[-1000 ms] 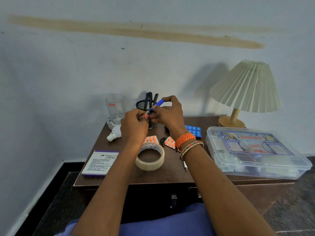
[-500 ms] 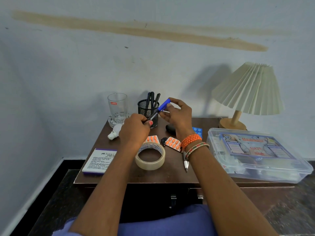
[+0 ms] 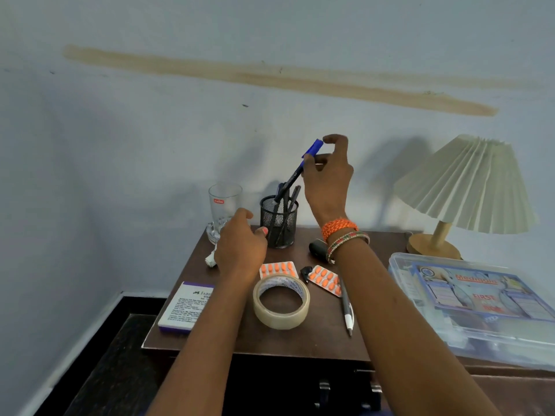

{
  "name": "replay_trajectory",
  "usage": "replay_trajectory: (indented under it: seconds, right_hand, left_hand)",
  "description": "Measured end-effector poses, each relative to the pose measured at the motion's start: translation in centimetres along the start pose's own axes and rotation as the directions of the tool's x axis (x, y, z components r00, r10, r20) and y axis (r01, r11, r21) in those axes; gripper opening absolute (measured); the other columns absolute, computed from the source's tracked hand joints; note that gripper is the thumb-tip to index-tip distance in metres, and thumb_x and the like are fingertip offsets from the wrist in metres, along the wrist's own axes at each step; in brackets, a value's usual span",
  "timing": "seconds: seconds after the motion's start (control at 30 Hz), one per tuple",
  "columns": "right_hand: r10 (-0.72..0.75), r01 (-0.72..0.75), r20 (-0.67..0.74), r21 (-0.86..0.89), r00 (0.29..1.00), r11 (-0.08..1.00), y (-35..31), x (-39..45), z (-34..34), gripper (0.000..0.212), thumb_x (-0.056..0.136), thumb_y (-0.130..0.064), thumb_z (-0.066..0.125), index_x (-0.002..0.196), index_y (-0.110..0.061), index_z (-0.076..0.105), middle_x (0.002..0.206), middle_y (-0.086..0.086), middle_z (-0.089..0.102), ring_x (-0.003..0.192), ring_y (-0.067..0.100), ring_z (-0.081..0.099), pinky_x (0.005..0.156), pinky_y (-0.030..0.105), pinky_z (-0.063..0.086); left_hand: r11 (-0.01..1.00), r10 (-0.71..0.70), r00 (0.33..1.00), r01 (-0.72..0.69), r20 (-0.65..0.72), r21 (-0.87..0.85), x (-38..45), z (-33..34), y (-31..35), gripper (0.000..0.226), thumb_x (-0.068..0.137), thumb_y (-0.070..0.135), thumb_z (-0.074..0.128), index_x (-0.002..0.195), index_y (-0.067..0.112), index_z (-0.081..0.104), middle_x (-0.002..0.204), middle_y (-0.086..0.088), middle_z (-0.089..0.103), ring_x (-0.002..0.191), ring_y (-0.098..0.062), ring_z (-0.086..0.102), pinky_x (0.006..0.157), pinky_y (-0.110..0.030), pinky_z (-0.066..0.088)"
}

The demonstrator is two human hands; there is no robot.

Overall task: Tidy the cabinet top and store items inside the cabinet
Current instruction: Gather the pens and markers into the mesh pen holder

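Right hand (image 3: 329, 172) up above mesh pen holder (image 3: 278, 222), fingers pinching blue-capped pen (image 3: 295, 172) near cap end. Pen slanted, lower tip inside holder among other dark pens. Left hand (image 3: 240, 250) hovers just left of holder, fingers loosely curled, gripping nothing. Drinking glass (image 3: 224, 202) behind it, left of holder. In front of holder on desk (image 3: 300, 337): two orange pill strips (image 3: 277, 268), tape roll (image 3: 281, 301), loose pen (image 3: 347, 310). First-aid box (image 3: 474, 307) and lamp (image 3: 462, 187) far right of holder.
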State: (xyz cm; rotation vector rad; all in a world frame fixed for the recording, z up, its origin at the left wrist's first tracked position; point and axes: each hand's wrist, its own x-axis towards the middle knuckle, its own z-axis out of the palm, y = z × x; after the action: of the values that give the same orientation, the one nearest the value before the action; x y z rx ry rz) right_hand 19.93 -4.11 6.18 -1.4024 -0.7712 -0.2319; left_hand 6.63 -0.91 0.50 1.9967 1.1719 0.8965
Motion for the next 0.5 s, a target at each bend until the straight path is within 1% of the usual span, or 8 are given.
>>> replay_trajectory:
  seconds: [0.1,0.17,0.27,0.33,0.43,0.5]
  right_hand:
    - [-0.085,0.090,0.058,-0.088,0.995,0.992,0.2,0.7,1.4,0.031,0.091,-0.005,0.054,0.118,-0.012,0.041,0.088,0.006,0.064,0.074,0.021,0.066,0.067,0.034,0.057]
    - [-0.119,0.137,0.121,-0.147,0.985,0.980,0.8,0.8,2.1,0.031,0.091,-0.005,0.054,0.119,-0.012,0.041,0.091,0.007,0.065,0.076,0.023,0.066,0.068,0.038,0.058]
    - [-0.129,0.172,0.215,-0.196,0.968,0.965,1.6,0.6,2.8,0.033,0.092,-0.005,0.054,0.121,-0.011,0.040,0.096,0.011,0.065,0.077,0.024,0.065,0.069,0.034,0.058]
    - [-0.117,0.179,0.261,-0.227,0.958,0.957,2.3,0.6,3.4,0.035,0.092,-0.005,0.055,0.122,-0.011,0.039,0.097,0.010,0.063,0.077,0.022,0.064,0.068,0.032,0.058]
    - [-0.081,0.142,0.264,-0.223,0.961,0.964,3.4,0.6,4.3,0.033,0.090,-0.004,0.056,0.118,-0.011,0.039,0.094,0.009,0.061,0.076,0.025,0.065,0.068,0.041,0.059]
    - [-0.044,0.103,0.262,-0.216,0.964,0.971,4.1,0.7,4.8,0.033,0.090,-0.004,0.056,0.117,-0.011,0.039,0.096,0.012,0.062,0.076,0.026,0.065,0.068,0.042,0.059]
  left_hand:
    - [0.999,-0.034,0.998,0.033,-0.046,-0.038,0.5,-0.1,-0.2,0.029,0.090,0.018,0.059,0.119,0.018,0.052,0.122,-0.010,0.061,0.110,-0.028,0.057,0.089,-0.038,0.049]
    - [0.998,-0.056,0.996,0.052,-0.074,-0.045,0.8,-0.3,-0.3,0.027,0.090,0.016,0.059,0.116,0.017,0.054,0.122,-0.010,0.060,0.112,-0.028,0.056,0.087,-0.036,0.047]
    - [0.996,-0.063,0.995,0.058,-0.079,-0.065,1.3,-0.6,-0.5,0.024,0.090,0.015,0.058,0.114,0.015,0.057,0.122,-0.010,0.061,0.111,-0.028,0.057,0.084,-0.033,0.047]
    - [0.996,-0.058,0.995,0.053,-0.085,-0.067,1.6,-0.7,-0.4,0.023,0.091,0.014,0.057,0.113,0.015,0.059,0.120,-0.010,0.062,0.110,-0.027,0.058,0.082,-0.032,0.047]
    - [0.996,-0.049,0.995,0.043,-0.091,-0.073,2.0,-0.6,-0.4,0.020,0.091,0.015,0.057,0.111,0.016,0.061,0.119,-0.008,0.063,0.108,-0.025,0.059,0.079,-0.029,0.046]
    - [0.997,-0.048,0.994,0.041,-0.095,-0.071,2.2,-0.6,-0.5,0.018,0.092,0.015,0.055,0.109,0.016,0.062,0.117,-0.008,0.064,0.107,-0.024,0.060,0.079,-0.029,0.047]
